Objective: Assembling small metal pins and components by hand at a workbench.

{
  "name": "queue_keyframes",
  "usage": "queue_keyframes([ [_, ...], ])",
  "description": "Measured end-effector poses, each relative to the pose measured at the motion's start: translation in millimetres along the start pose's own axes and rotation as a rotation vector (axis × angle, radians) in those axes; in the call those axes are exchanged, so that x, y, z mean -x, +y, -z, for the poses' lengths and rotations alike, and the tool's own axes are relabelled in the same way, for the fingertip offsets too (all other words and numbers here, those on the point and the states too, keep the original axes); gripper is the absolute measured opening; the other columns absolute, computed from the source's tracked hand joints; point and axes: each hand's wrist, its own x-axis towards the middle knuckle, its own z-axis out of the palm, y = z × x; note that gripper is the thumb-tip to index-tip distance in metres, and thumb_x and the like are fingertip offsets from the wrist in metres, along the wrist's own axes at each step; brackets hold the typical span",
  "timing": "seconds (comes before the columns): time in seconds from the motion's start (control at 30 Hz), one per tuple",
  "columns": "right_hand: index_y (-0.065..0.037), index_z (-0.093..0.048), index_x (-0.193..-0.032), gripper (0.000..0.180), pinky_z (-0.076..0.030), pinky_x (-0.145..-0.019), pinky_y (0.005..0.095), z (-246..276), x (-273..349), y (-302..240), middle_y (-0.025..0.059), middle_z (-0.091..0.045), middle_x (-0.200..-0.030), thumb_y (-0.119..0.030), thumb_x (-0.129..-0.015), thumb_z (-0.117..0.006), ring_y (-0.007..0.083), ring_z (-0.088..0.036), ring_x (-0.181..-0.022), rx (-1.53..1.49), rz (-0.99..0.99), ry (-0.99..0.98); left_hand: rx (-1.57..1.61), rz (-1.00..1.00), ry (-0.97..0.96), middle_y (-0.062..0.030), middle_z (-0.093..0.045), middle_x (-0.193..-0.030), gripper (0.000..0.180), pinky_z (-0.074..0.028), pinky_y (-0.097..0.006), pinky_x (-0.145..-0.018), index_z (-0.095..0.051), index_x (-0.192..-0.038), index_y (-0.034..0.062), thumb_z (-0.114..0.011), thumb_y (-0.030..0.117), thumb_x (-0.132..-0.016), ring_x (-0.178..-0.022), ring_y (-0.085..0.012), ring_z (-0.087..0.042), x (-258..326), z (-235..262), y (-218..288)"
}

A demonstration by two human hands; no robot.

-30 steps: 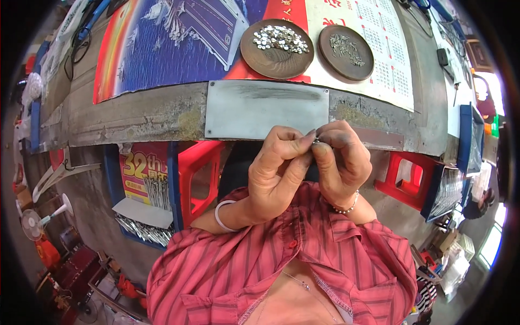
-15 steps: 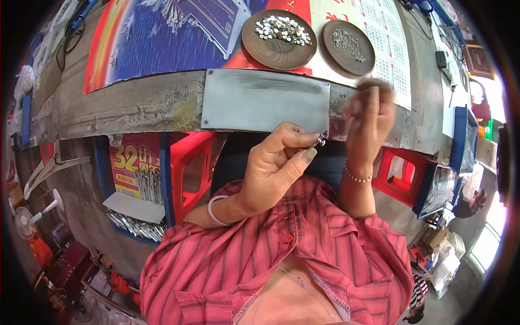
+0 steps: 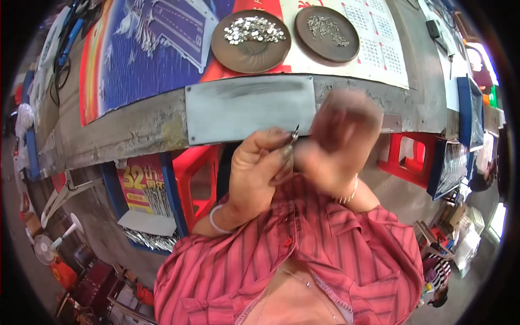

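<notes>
The left hand pinches 1 small metal piece at the table's near edge; the right hand is blurred, its grip unreadable. 2 dishes remain full, so much seems left.

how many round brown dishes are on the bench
2: a larger dish holding shiny metal bits, beyond the left hand, and a smaller dish right of it. None looks hidden.
</notes>
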Motion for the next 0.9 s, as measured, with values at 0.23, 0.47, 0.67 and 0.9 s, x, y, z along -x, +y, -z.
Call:
queue_keyframes([
  [0.23,-0.007,-0.038,-0.106,0.058,-0.029,-0.046,0.0195,4,-5,-4,0.0052,-0.041,-0.093,0.000,-0.060,-0.073,0.0067,-0.037,-0.058,-0.084,0.079,-0.142,-0.086,0.103,0.141,-0.0014,-0.051,-0.074,0.017,-0.030,-0.020,-0.047,-0.054,-0.107,0.0066,-0.051,0.004,-0.091,-0.055,-0.0058,-0.038,-3,-8,-1],
  [0.47,-0.002,-0.047,-0.105,0.038,-0.033,-0.052,0.0171,47,-19,24,0.0011,-0.049,-0.088,-0.011,-0.078,-0.072,0.0039,-0.039,-0.062,0.035,-0.114,0.166,-0.057,0.260,0.072,-0.0041,-0.056,-0.095,0.017,-0.032,-0.020,-0.050,-0.053,-0.109,0.0026,-0.047,0.002,-0.093,-0.058,-0.0076,-0.042,-15,-12,25],
  [0.67,0.002,-0.052,-0.093,0.019,-0.042,-0.061,0.0237,74,-5,39,0.0078,-0.052,-0.088,-0.009,-0.083,-0.065,0.0130,-0.047,-0.067,0.246,-0.020,0.025,-0.914,0.063,-0.032,-0.0033,-0.061,-0.098,0.022,-0.041,-0.017,-0.062,-0.056,-0.113,-0.0009,-0.051,0.003,-0.092,-0.068,-0.0044,-0.049,-25,1,54],
  [0.9,0.001,-0.054,-0.087,0.012,-0.045,-0.059,0.0282,73,-2,45,0.0119,-0.055,-0.081,-0.004,-0.082,-0.064,0.0206,-0.054,-0.065,0.394,0.051,0.046,-1.621,-0.226,-0.318,-0.0101,-0.057,-0.087,0.022,-0.047,-0.028,-0.064,-0.062,-0.101,0.0006,-0.057,-0.005,-0.081,-0.073,-0.0200,-0.060,-71,-9,68],
])
